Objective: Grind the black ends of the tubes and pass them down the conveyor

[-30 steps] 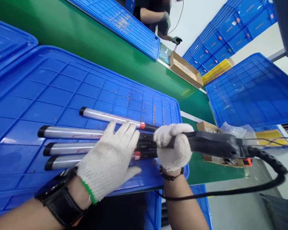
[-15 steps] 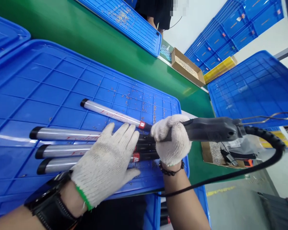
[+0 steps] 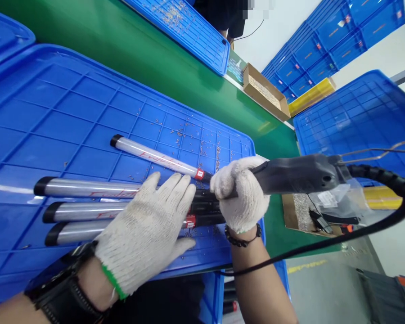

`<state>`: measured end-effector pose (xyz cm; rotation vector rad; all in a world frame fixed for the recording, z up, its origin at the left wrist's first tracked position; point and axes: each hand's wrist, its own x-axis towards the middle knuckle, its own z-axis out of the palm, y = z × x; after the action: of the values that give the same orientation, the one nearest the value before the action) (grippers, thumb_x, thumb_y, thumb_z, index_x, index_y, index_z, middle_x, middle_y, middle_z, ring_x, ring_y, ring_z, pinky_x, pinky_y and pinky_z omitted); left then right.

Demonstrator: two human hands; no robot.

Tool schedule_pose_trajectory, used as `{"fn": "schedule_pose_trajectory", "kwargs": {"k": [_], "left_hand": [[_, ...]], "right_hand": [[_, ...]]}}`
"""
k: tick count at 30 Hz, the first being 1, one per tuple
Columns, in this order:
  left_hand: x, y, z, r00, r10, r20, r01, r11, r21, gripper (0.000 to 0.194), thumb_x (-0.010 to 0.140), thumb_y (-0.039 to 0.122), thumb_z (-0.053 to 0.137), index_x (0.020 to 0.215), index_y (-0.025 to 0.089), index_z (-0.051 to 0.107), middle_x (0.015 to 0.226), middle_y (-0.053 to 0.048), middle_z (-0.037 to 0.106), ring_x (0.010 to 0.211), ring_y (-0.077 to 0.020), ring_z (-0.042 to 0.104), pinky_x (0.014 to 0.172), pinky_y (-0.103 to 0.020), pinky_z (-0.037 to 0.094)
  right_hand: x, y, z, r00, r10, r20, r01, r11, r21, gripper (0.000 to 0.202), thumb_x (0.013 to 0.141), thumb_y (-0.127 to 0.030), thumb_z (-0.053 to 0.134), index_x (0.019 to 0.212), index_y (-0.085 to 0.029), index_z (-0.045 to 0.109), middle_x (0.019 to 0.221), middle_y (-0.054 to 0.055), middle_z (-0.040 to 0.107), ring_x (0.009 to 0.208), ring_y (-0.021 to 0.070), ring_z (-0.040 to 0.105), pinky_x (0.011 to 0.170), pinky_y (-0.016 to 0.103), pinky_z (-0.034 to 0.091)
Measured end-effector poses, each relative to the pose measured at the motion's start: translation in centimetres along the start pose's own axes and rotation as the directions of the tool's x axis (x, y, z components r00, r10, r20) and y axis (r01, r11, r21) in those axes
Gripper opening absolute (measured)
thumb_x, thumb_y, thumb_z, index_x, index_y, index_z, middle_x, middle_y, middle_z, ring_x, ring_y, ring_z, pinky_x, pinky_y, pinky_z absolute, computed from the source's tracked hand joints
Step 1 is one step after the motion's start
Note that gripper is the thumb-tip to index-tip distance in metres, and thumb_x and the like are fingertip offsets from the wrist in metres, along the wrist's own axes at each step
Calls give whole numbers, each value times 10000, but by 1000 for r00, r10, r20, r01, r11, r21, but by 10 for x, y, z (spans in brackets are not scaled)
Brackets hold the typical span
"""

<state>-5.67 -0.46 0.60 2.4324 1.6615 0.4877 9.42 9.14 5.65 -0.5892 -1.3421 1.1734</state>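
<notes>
Your left hand (image 3: 148, 229) lies flat and open across three tubes (image 3: 87, 211) on the near blue tray (image 3: 54, 112), likely pinning them so they can't roll. Your right hand (image 3: 241, 193) is clamped around the grey driver (image 3: 297, 173), its tip hidden at the tubes' black ends. A fourth tube (image 3: 155, 157) lies apart, just beyond. Red script runs along each tube; you can't read it.
</notes>
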Motion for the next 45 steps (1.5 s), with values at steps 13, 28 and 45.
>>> {"fn": "schedule_pose_trajectory", "kwargs": {"k": [13,28,45], "left_hand": [[7,1,-10,999,1,35,-2,1000,24,898,841,631,894,1500,52,703,1591,-319,658,1493,-522,583,1266,-747,450],[6,0,-7,1000,20,15,-20,999,37,905,828,655,906,1467,46,710,1551,-307,674,1463,-509,594,1262,-739,452],[-1,-2,1,999,22,-35,-22,1000,15,973,830,593,914,1579,34,644,1642,-324,627,1556,-524,549,1335,-750,381]], "right_hand": [[-5,-11,-2,994,23,-104,-20,999,34,258,993,-357,834,881,-271,618,551,-110,469,412,121,410,467,273,450],[-22,-12,-15,992,-4,-123,3,1000,-9,170,1002,-279,773,897,-263,641,576,-103,504,428,122,426,480,258,465],[-22,-14,-13,999,-7,-47,7,1000,13,183,1021,-222,783,868,-254,688,572,-92,528,433,127,453,499,260,503]]}}
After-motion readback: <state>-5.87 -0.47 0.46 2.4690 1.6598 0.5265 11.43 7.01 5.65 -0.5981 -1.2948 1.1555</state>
